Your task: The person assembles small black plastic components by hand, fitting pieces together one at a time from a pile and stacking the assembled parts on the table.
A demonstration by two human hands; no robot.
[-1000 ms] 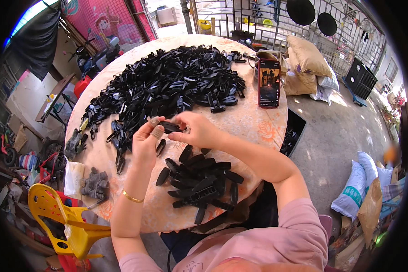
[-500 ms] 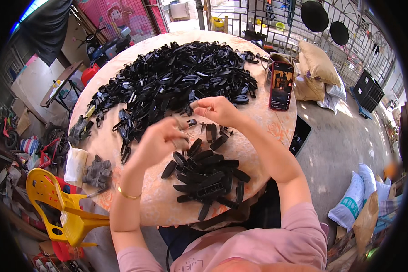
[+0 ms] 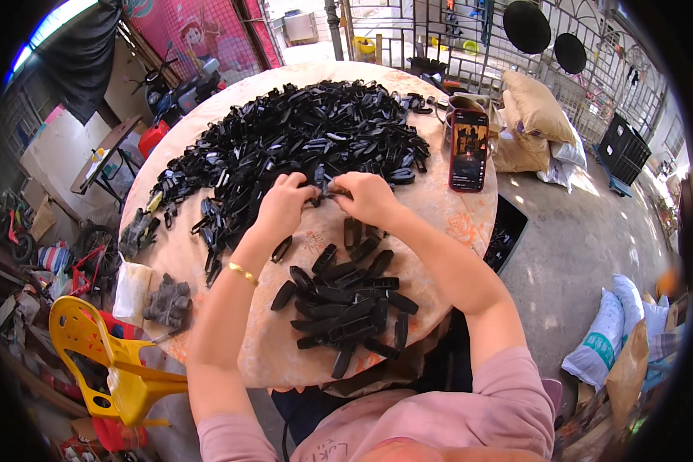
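Note:
My left hand [image 3: 283, 206] and my right hand [image 3: 363, 196] meet over the near edge of a big heap of small, long black plastic pieces [image 3: 316, 131]. Fingertips of both are closed around a small dark piece [image 3: 321, 185] between them, mostly hidden by the fingers. Closer to my body lies a smaller pile of black oblong pieces [image 3: 346, 300], several overlapping. One single black piece [image 3: 282, 249] rests on the cloth beside my left wrist. Just under my right hand, a couple of upright-looking black pieces [image 3: 352, 232] sit above the small pile.
The round table wears a patterned peach cloth [image 3: 246, 362]. A phone [image 3: 468, 150] stands upright at its right, against a metal pot. Crumpled dark gloves [image 3: 169, 302] and a white packet [image 3: 133, 289] lie at the left edge. A yellow chair [image 3: 112, 369] stands close by; sacks [image 3: 535, 108] are stacked at right.
My hands have come together at the heap's near edge. The left has moved up and right and its fingers have closed; the right has come slightly lower. The view has shifted a little.

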